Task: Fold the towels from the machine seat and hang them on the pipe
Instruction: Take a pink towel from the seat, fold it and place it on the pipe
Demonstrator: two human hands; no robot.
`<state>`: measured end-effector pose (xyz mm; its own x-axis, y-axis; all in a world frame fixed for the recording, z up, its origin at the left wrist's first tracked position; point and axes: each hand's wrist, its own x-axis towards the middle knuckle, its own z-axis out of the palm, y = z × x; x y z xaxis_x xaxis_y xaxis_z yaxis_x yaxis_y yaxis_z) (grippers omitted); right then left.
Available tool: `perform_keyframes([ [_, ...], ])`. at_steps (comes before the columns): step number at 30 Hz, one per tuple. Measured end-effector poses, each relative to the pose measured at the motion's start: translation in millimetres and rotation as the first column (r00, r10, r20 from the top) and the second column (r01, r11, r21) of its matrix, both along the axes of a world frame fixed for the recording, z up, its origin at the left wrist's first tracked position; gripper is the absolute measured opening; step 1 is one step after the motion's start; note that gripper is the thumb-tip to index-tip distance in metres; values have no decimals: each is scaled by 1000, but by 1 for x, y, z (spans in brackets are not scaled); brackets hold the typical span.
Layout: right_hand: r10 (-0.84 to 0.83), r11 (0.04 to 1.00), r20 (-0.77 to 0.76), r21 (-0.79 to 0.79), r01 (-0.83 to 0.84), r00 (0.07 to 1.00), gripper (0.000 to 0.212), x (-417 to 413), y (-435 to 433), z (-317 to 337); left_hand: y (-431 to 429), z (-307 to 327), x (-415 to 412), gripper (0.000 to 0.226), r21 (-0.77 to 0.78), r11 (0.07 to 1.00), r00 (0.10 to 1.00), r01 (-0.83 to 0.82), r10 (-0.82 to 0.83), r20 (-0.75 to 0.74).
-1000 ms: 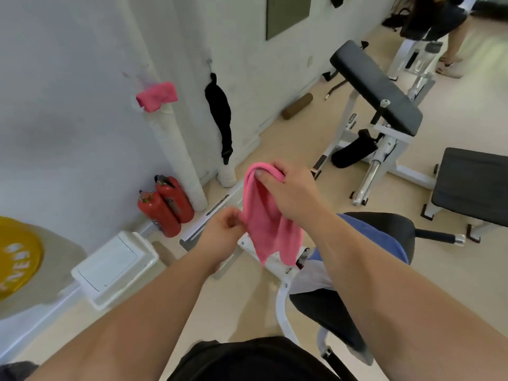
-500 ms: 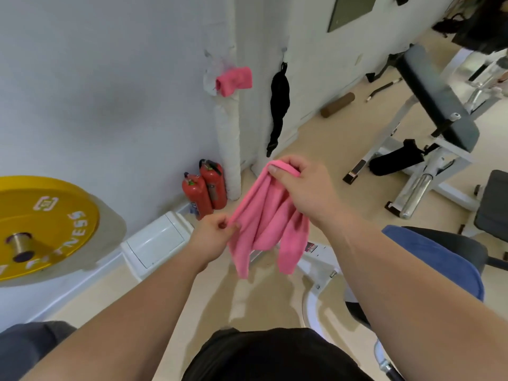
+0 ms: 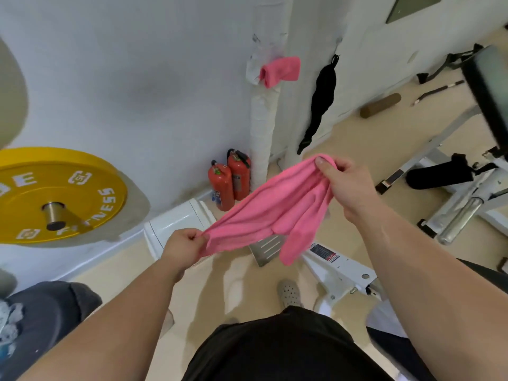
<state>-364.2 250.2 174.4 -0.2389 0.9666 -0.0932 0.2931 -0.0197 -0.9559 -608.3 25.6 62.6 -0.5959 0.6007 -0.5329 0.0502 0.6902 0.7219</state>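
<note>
A pink towel (image 3: 270, 209) is stretched in the air between both hands, with loose folds hanging from its right half. My left hand (image 3: 182, 247) pinches its lower left end. My right hand (image 3: 343, 185) grips its upper right end. Behind it a white wrapped vertical pipe (image 3: 262, 125) runs up the wall. A second pink towel (image 3: 280, 70), folded, hangs on that pipe well above my hands. The machine seat is out of frame at the lower right.
Two red fire extinguishers (image 3: 229, 181) stand at the pipe's foot beside a white box (image 3: 178, 221). A yellow weight plate (image 3: 52, 193) juts out at left. A black strap (image 3: 320, 97) hangs on the wall. A white machine frame (image 3: 338, 266) and bench (image 3: 467, 171) stand right.
My hands have pulled apart, drawing the pink towel out from a bunched drape into a long band. The view has swung left, away from the seat and toward the pipe.
</note>
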Motion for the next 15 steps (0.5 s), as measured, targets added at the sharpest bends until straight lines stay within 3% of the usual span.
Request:
perform_keyframes([
  [5,204,979,250,-54,-196,947,20,-5,39,-48,28,27,13,29,90,989,988,-119,109,106],
  [11,478,828,468,43,-559,743,26,-32,70,-55,108,83,54,31,213,938,956,-274,242,164],
  [15,596,743,378,77,-665,709,16,-50,69,-32,149,101,83,26,243,910,938,-336,300,172],
])
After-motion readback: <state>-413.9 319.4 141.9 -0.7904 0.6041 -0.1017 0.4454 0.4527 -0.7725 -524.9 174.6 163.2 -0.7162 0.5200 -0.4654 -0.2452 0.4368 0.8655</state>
